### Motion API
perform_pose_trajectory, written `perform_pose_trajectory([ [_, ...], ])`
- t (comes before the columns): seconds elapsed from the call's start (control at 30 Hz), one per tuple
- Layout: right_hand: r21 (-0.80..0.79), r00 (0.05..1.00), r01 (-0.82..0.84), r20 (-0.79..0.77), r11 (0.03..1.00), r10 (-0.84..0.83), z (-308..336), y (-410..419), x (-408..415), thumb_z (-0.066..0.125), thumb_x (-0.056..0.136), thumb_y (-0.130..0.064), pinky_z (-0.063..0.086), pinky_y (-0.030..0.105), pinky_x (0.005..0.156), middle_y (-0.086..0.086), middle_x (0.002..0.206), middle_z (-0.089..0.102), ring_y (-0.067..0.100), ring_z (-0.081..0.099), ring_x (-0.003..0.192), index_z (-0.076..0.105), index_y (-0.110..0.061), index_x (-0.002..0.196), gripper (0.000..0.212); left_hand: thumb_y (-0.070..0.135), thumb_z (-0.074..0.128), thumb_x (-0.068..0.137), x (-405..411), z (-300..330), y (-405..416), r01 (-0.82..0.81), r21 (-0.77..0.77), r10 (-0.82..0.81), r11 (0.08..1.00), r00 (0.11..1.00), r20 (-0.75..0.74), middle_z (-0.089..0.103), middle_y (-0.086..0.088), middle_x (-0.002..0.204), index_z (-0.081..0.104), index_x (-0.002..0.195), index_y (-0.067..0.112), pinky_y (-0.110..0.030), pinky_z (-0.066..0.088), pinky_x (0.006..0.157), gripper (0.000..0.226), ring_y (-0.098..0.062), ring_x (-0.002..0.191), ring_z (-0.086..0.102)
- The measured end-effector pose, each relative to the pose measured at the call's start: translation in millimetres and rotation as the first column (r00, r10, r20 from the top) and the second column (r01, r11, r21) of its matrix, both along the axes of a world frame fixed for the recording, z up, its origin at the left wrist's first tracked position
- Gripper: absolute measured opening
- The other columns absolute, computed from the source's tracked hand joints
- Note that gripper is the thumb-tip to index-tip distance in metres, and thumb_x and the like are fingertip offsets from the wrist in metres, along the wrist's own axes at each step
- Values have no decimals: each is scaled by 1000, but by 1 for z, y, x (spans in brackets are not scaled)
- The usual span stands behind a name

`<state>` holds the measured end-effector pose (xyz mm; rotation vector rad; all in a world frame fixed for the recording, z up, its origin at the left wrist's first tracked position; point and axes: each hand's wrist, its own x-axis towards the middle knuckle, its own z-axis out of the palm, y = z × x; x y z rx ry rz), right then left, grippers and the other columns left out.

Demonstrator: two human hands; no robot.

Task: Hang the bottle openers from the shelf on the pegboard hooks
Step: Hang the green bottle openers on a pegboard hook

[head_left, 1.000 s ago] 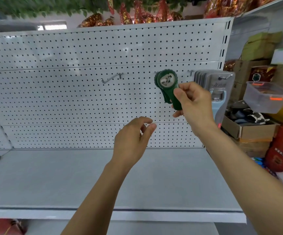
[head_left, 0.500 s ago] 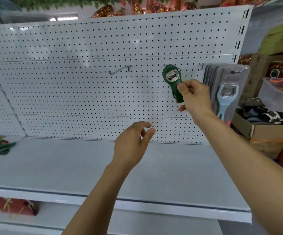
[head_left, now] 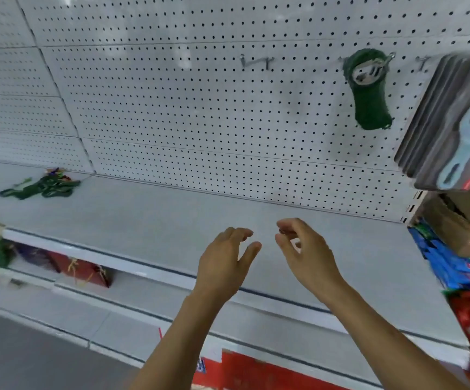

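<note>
One green bottle opener [head_left: 369, 88] hangs on a pegboard hook [head_left: 388, 58] far right. More green bottle openers [head_left: 42, 185] sit far left on the shelf [head_left: 172, 218]. My left hand [head_left: 225, 257] and right hand [head_left: 304, 249] hover over the shelf, fingers loosely curled, holding nothing.

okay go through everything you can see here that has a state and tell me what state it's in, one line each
green bottle opener: hanging on a pegboard hook, released.
empty hook: bare, nothing on it.
pile of green openers: lying on the shelf, not yet hung.
packaged openers: hanging in a stack at the right.
left hand: empty, fingers loosely curled.
right hand: holds nothing, fingers loosely curled.
</note>
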<state>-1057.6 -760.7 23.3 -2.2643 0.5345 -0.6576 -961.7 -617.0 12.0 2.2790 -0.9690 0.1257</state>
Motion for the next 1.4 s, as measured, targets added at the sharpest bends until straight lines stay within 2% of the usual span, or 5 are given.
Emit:
perform_pose_trajectory([
  [0.4, 4, 971, -183, -159, 983, 181, -72, 160, 120, 52, 96, -32, 36, 3, 77, -16, 120, 56, -3, 52, 101, 54, -29, 121, 26, 56, 43, 94, 100, -58, 174, -161, 91, 171, 983, 978, -121, 61, 14, 120, 57, 124, 31, -27, 49, 90, 42, -6, 109, 56],
  [0.7, 74, 943, -294, -139, 953, 301, -85, 290, 270, 55, 95, -27, 42, 12, 81, -13, 114, 58, 1, 54, 101, 57, -25, 118, 23, 49, 47, 95, 233, -59, 318, -245, 196, 269, 950, 957, -106, 62, 16, 109, 61, 114, 32, -8, 36, 68, 30, -2, 94, 56],
  [0.9, 70, 923, -345, -157, 936, 352, -82, 335, 369, 54, 95, -28, 46, 22, 81, -13, 117, 58, 6, 57, 100, 55, -27, 118, 22, 42, 52, 95, 319, -55, 373, -342, 145, 357, 928, 930, -90, 61, 11, 114, 60, 121, 26, -27, 52, 82, 32, -8, 101, 58],
  [1.2, 20, 867, -440, -250, 898, 431, -80, 364, 523, 53, 96, -31, 44, 25, 85, -8, 126, 54, 10, 55, 108, 52, -25, 125, 29, 41, 52, 96, 460, -51, 412, -418, 130, 436, 899, 881, -183, 54, 7, 131, 53, 132, 26, -18, 43, 85, 39, -8, 107, 56],
  [1.4, -26, 854, -462, -283, 887, 436, -86, 372, 618, 55, 95, -31, 46, 30, 90, -6, 126, 54, 11, 52, 115, 55, -26, 123, 28, 42, 51, 96, 551, -58, 420, -420, 157, 448, 894, 857, -254, 51, 5, 135, 50, 134, 26, -29, 46, 98, 41, -13, 117, 53],
])
